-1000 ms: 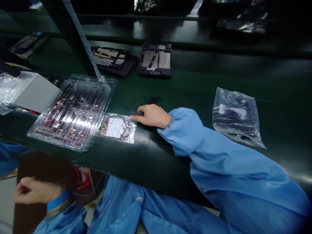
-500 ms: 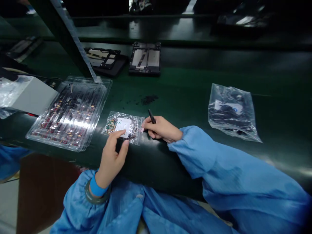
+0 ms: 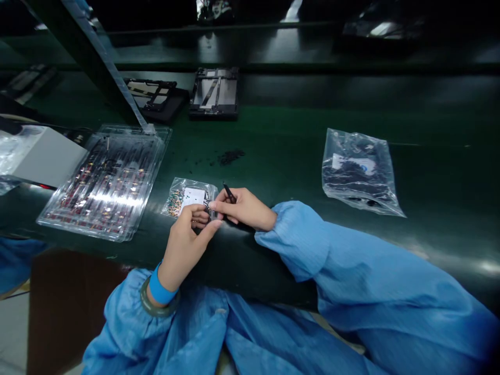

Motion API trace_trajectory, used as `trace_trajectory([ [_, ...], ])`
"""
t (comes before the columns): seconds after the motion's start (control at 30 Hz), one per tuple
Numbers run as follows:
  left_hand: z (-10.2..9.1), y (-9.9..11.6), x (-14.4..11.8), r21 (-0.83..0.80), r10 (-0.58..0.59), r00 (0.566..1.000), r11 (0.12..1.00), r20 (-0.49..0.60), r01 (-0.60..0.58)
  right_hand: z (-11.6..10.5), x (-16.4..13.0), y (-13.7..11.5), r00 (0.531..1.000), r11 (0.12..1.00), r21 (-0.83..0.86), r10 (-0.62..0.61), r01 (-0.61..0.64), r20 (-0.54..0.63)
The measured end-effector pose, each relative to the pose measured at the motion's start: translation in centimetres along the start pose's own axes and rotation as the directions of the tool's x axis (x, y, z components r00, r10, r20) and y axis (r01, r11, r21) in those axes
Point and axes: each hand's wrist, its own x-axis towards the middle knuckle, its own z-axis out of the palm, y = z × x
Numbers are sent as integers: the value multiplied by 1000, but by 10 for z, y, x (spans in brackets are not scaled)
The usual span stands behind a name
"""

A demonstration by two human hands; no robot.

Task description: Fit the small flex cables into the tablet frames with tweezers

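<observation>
— Head view: our left hand pinches the small parts bag at the belt's near edge; our right hand grips the black tweezers.
— We should pinch only the bag's rim and keep the tips low.

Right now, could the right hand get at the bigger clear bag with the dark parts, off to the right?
Probably yes. The right hand holds a thin dark tool at the small bag, and the belt between it and the bigger bag lies bare. That hand's grip is taken, though.
</observation>
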Motion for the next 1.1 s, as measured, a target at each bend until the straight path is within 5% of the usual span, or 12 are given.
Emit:
trace_trajectory([
  [0.2, -8, 11, 9, -232, -67, 973, 965, 219, 118, -3, -6, -6, 970, 994, 108, -23, -4, 240],
  [0.4, -12, 15, 11, -551, -127, 899, 751, 419, 363, -6, -9, -6, 941, 963, 259, -24, -68, 337],
  [0.5, -8, 16, 11, -604, -164, 916, 706, 367, 368, -8, -9, -6, 941, 956, 285, -39, -63, 337],
  [0.7, -11, 9, 17, -679, -246, 966, 697, 77, 232, -15, -11, -8, 953, 958, 283, -49, -40, 298],
  [0.83, -8, 9, 12, -521, -183, 979, 846, -88, 111, -9, -13, -15, 989, 995, -45, -85, 91, 123],
  [0.93, -2, 11, 7, -358, -93, 979, 933, -183, 22, -1, -15, -19, 986, 926, -354, -161, 134, -49],
  [1.1, 1, 13, 15, -547, -167, 954, 837, -247, 5, -2, -16, -18, 989, 933, -348, -129, 94, -78],
])
